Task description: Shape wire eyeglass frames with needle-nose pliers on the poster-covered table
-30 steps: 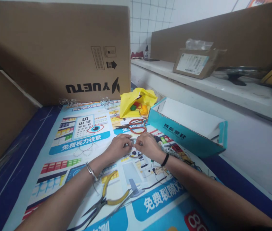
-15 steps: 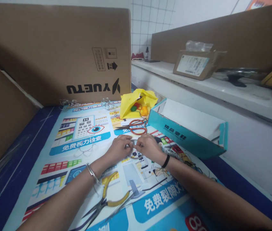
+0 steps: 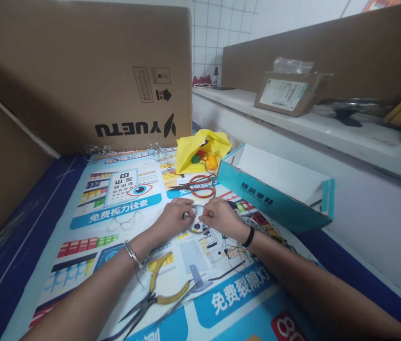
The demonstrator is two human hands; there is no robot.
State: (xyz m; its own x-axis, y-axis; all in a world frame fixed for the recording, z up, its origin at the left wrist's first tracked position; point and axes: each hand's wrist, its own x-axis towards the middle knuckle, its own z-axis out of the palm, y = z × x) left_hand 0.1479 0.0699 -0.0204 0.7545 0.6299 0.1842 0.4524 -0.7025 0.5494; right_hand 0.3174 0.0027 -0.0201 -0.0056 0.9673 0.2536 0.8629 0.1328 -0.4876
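A thin wire hoop (image 3: 199,231) lies between my two hands, its sides partly covered by fingers. My left hand (image 3: 173,218) is closed in a pinch at the hoop's left side. At its right side my right hand (image 3: 223,218) is also pinched, with the fingertips curled inward. Any fine thread or wire between the fingertips is too small to make out. Beyond the hands lie orange-handled scissors (image 3: 202,186). Yellow-handled pliers (image 3: 153,298) rest with handles spread below my left wrist. Loose cords and wires (image 3: 234,247) are bunched beside my right wrist.
A yellow bag (image 3: 190,151) with coloured thread balls stands at the back, beside an open teal box (image 3: 274,201). A large cardboard box (image 3: 79,71) walls off the back left. Bent wires (image 3: 125,220) lie left. A shelf (image 3: 243,98) with a small carton (image 3: 281,94) runs along the right.
My fingertips have drawn slightly apart, leaving more of the hoop showing between them. The whole view has shifted a little; the tools and boxes stay in place.
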